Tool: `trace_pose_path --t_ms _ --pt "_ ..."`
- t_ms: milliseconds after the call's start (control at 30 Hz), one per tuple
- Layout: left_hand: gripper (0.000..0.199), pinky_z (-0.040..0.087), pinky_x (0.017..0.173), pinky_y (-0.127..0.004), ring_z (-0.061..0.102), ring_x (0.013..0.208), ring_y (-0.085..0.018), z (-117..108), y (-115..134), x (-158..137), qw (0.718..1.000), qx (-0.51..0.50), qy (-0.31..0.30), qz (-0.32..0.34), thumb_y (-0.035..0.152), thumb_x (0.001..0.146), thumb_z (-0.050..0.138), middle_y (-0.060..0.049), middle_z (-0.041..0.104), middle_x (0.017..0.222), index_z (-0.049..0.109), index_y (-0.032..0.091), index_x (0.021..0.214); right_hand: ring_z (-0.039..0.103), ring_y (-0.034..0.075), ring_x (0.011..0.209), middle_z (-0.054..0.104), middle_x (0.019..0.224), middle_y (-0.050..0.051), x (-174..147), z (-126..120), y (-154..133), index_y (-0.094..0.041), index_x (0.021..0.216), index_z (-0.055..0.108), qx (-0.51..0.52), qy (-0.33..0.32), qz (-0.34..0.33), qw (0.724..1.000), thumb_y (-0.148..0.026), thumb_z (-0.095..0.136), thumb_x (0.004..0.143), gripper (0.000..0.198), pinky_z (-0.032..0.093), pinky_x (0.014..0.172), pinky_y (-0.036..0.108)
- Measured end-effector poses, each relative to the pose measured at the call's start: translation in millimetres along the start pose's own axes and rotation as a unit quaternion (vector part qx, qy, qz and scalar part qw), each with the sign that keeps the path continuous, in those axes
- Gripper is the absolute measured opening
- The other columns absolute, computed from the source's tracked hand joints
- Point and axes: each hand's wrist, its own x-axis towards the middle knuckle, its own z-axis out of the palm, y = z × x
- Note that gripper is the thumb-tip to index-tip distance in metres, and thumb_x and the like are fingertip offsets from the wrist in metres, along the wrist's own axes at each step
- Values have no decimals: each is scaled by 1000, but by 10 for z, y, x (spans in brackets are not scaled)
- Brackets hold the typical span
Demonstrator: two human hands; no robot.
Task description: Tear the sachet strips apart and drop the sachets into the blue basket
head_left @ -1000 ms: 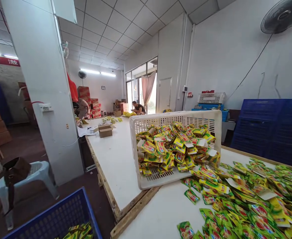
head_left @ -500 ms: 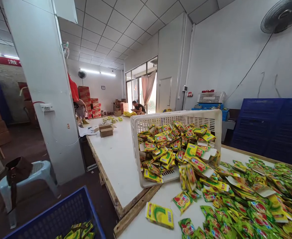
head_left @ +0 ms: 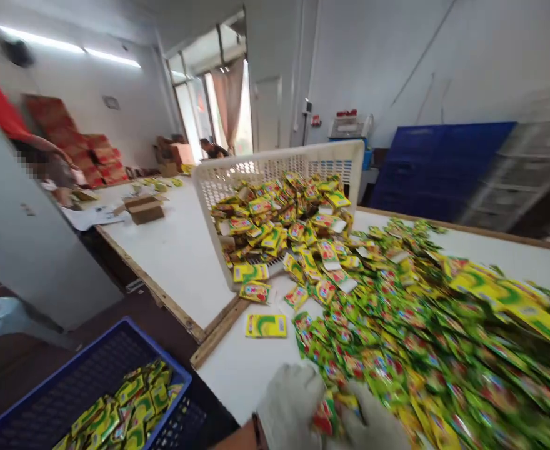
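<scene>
At the bottom edge, both my hands wear pale gloves and are close together. My left hand (head_left: 291, 400) is closed on a small green-and-red packet (head_left: 325, 415), whose lower part is cut off. Beside it my right hand (head_left: 373, 419) is smeared by motion, its fingers curled in against a yellow scrap of packaging too blurred to name. Just beyond them spreads a heap of green packets (head_left: 406, 331). A yellow box (head_left: 265, 325) lies flat on the white table (head_left: 251, 375), ahead of my left hand.
A white plastic crate (head_left: 277, 153) lies on its side on the table, yellow boxes spilling from its mouth. Below the table's left edge stands a blue basket (head_left: 129, 331) with yellow boxes inside. Farther back are an opened carton (head_left: 144, 209) and a person (head_left: 214, 150).
The view has turned right and tilted down. Both gloved hands have come into the frame at the bottom, with a packet between them. A loose box that was blurred before the crate now lies among the others.
</scene>
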Motion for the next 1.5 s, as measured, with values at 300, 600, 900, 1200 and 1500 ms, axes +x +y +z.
trace_pose_path --t_ms 300,600,900,1200,1500 --pt "53 41 79 -41 48 95 -26 -319 -8 -120 989 104 15 102 30 65 59 -8 52 112 48 18 116 46 10 53 50 57 0 -61 -304 -86 -17 60 48 -20 -131 -28 991 -28 39 82 27 35 51 21" --pt "50 43 78 -39 50 96 -26 -240 58 -102 990 105 23 95 30 66 58 -9 52 114 51 19 114 49 13 67 56 66 4 -121 -210 -212 -16 59 56 -92 -7 -130 987 -12 43 76 22 36 62 23" --pt "48 44 76 -39 52 92 -26 -314 92 -52 992 98 51 59 27 64 58 -8 55 109 53 19 111 46 2 43 49 129 11 -313 -348 -322 -21 126 42 226 -171 100 954 -35 43 83 45 46 44 22" --pt "45 43 86 -39 51 97 -25 -165 124 -156 979 -173 86 69 32 73 58 -11 55 103 51 15 115 42 4 37 54 69 -5 -77 -297 -280 -19 91 45 227 -263 57 936 -21 44 74 17 35 33 15" --pt "32 45 62 -25 54 65 -12 -50 -16 -171 798 -597 0 -81 29 75 58 4 53 72 39 21 99 58 14 76 62 91 6 -100 -247 -74 -17 89 56 140 -22 -29 989 -27 52 74 19 49 72 28"
